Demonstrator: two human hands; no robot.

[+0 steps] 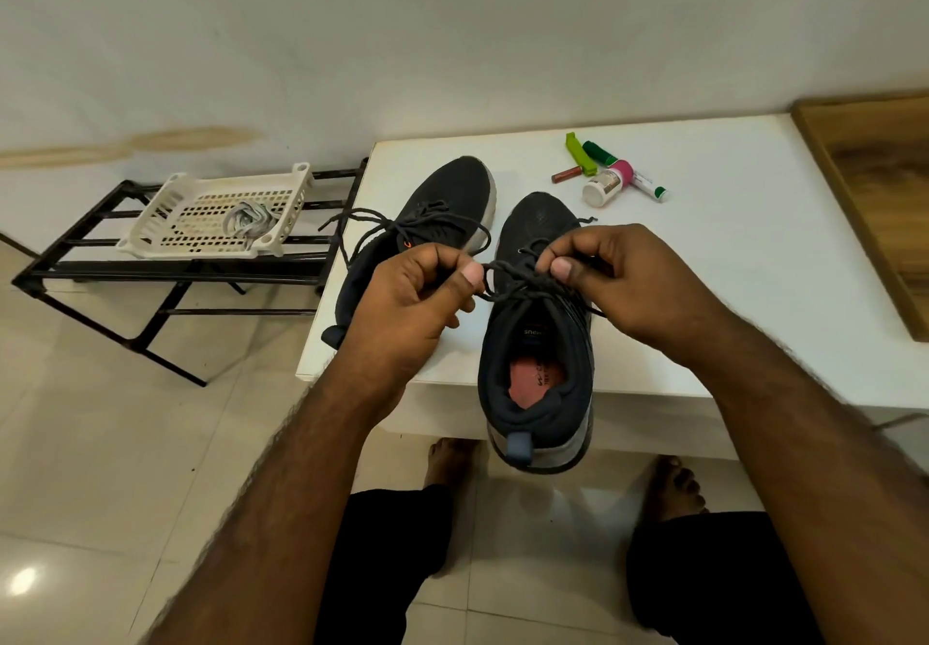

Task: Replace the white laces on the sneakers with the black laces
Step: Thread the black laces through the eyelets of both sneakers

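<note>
Both hands, left hand (pixel 417 302) and right hand (pixel 618 277), pinch the black lace (pixel 513 277) over the near sneaker (pixel 538 343); its tongue label is unreadable.

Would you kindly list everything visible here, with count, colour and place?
sneakers: two, black, on the white table, the right one's heel overhanging the near edge
black laces: in both sneakers
white laces: a bundle, in the basket
basket: one, white, on the rack
rack: one, black, left of the table
table: one, white
small containers: several, mixed colours, far side of the table
left hand: pinches a lace
right hand: pinches a lace
</note>
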